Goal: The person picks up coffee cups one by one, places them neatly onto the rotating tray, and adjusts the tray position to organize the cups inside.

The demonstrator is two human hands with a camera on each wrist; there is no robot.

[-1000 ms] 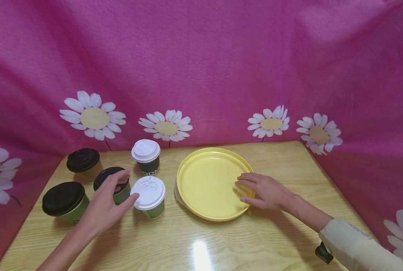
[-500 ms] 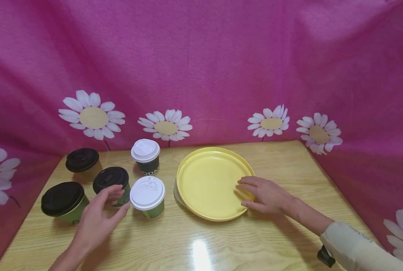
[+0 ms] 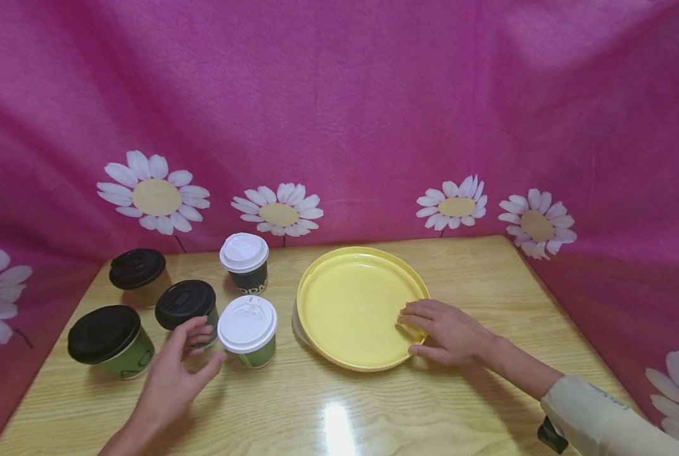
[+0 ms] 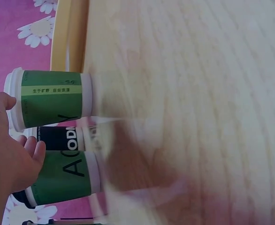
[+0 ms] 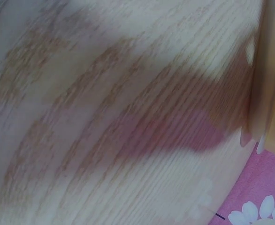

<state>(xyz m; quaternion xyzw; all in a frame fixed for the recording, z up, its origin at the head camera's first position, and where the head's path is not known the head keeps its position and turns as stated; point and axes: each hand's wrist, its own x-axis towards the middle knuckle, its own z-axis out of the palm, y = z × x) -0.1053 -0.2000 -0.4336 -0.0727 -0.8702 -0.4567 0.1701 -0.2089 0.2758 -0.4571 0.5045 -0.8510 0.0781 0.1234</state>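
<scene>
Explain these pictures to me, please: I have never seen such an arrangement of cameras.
There is no machine: a person uses a bare left hand and right hand. The wide pictures come from a camera on the head; the other two come from one camera on each wrist. On the wooden table stand three black-lidded cups and two white-lidded cups, beside a round yellow tray. The left hand is open near the cups, holding none. The right hand's fingers reach over the tray's rim; whether they grip it is unclear.
</scene>
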